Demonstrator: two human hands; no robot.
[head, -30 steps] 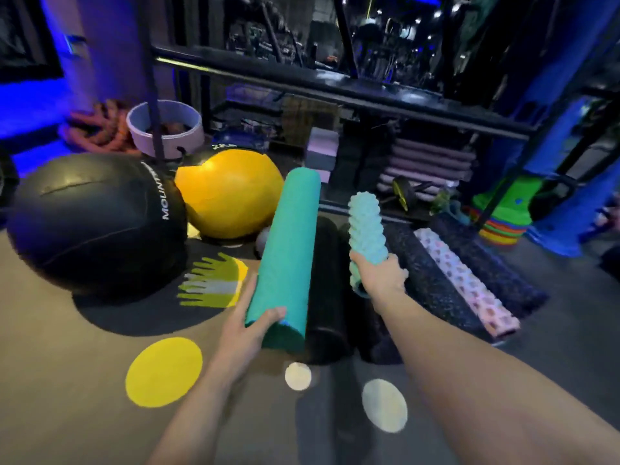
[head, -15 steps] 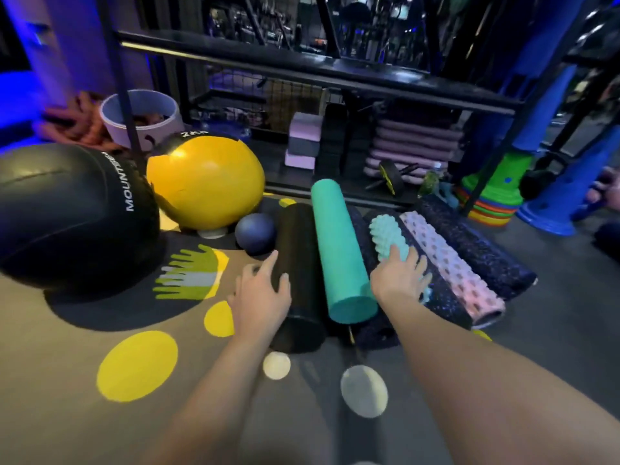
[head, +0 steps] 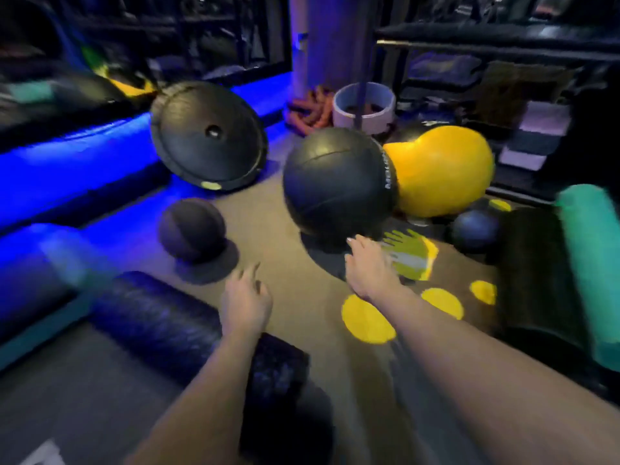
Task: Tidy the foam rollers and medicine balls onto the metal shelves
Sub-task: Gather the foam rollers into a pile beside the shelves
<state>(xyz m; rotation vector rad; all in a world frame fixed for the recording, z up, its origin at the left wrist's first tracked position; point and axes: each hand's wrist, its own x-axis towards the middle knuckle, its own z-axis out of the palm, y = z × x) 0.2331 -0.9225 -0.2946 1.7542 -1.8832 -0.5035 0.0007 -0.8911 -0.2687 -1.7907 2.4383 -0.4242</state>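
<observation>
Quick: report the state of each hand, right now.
Left hand: open, fingers relaxed, holding nothing.
Right hand: open, holding nothing, close to the large black medicine ball; whether it touches cannot be told.

Gym floor, equipment corner. Evidence: medicine balls, foam rollers, coiled ropes, metal shelves, yellow floor markers, blue strip lighting.

Both hands empty near black medicine ball
</observation>
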